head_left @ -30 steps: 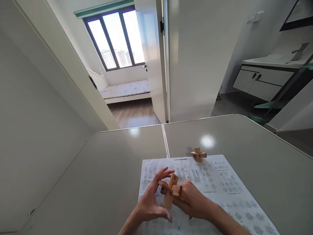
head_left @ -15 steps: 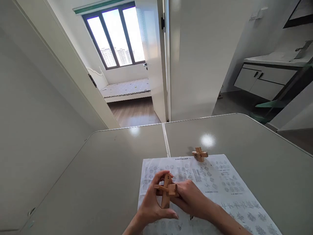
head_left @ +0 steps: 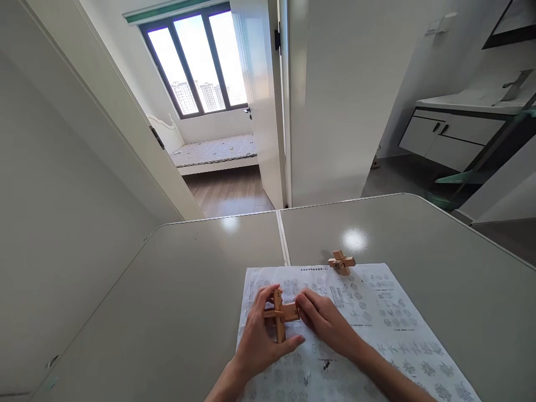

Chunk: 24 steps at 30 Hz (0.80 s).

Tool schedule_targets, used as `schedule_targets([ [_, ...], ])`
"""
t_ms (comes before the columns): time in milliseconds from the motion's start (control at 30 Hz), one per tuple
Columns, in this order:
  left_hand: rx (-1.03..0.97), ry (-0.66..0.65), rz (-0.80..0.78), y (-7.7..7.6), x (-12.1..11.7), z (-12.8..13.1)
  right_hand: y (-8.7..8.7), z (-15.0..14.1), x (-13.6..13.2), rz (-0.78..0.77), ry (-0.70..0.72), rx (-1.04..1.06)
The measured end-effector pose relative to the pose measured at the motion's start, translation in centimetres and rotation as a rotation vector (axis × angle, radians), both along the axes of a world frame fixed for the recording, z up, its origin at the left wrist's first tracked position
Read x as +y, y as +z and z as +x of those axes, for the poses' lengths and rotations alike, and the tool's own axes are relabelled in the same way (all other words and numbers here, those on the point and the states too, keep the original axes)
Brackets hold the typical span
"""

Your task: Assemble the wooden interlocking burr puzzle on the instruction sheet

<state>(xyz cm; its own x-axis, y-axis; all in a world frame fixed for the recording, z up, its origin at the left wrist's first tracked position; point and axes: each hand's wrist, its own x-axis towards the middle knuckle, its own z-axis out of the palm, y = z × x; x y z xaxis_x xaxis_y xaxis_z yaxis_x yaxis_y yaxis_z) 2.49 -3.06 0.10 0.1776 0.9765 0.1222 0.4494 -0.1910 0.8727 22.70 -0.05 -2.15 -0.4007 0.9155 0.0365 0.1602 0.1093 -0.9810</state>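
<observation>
A wooden cross-shaped puzzle [head_left: 280, 315] of interlocked sticks rests low over a printed instruction sheet [head_left: 377, 318]. My left hand [head_left: 259, 340] curls round its left side, thumb under the lower stick and fingers over the top. From the right, my right hand [head_left: 320, 318] pinches the end of the horizontal stick. A second, smaller wooden cross puzzle [head_left: 341, 263] lies untouched at the sheet's far edge.
The grey table [head_left: 167, 290] has a seam down its middle and rounded far corners. Beyond it stand an open door [head_left: 262, 100], a bedroom with a window [head_left: 196, 61], and a washbasin cabinet [head_left: 452, 139] at the right.
Both hands have lowered the wooden puzzle from mid-air toward the sheet and shifted it left. My left hand went from spread fingers to closing round the piece.
</observation>
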Motion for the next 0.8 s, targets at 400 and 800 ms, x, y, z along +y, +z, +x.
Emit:
schedule_targets([
  [400,0.09,-0.091,0.047,-0.6,0.0,-0.4,-0.6,0.3,0.4,-0.005,0.085,0.029],
  [800,0.079,-0.104,-0.002,-0.7,0.2,-0.8,-0.9,0.6,0.6,-0.171,0.054,0.153],
])
